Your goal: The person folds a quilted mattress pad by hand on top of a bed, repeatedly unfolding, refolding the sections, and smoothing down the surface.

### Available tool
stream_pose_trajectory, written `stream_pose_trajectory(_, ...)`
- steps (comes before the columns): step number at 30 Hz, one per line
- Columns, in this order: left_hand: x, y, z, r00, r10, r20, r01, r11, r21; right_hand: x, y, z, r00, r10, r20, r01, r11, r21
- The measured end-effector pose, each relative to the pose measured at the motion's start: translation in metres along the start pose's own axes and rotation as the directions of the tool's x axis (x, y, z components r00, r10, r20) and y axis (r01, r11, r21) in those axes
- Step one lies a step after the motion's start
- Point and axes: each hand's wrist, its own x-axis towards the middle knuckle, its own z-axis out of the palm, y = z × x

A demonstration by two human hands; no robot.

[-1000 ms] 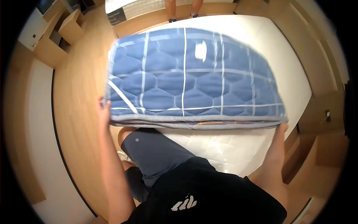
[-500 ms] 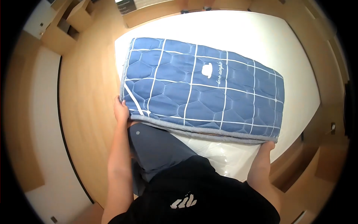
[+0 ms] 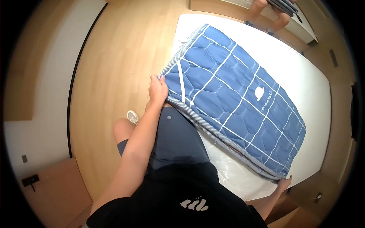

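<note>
A blue quilted mattress pad (image 3: 235,89) with white grid lines and a white hat print lies folded on the white mattress (image 3: 311,83). Its striped grey edges run along the near side and the far-left end. My left hand (image 3: 158,89) is closed around the near-left corner of the pad, beside my thigh. At the near-right corner, my right hand (image 3: 284,183) grips the edge, its fingers partly hidden by the fabric. A white elastic strap (image 3: 181,81) crosses the pad's corner close to my left hand.
Another person's arms (image 3: 279,22) hold a dark grey folded item (image 3: 283,7) beyond the mattress's far end. Wooden floor (image 3: 114,76) runs along the left, up to a white wall (image 3: 38,87). A wooden panel (image 3: 319,190) stands near the right corner.
My view and body have turned, so the pad now lies slanted down to the right. Both hands keep hold of its corners. The other person's arms have come into view at the top.
</note>
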Motion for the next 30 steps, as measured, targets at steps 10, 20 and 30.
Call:
stream_pose_trajectory(10,-0.001,-0.003,0.003,0.983,0.185,-0.018,-0.186,0.982,-0.022,-0.079,-0.37,-0.073,0.536,-0.708,-0.459,0.839,0.389,0.38)
stream_pose_trajectory(20,-0.002,0.012,-0.017,0.96,0.261,-0.101,-0.256,0.965,0.061,-0.16,-0.732,-0.118,0.341,-0.906,-0.249,0.854,0.189,0.485)
stream_pose_trajectory(30,0.006,-0.021,0.005,0.993,0.11,-0.038,-0.115,0.874,-0.473,-0.152,-0.804,-0.133,0.322,-0.909,-0.263,0.618,-0.009,0.786)
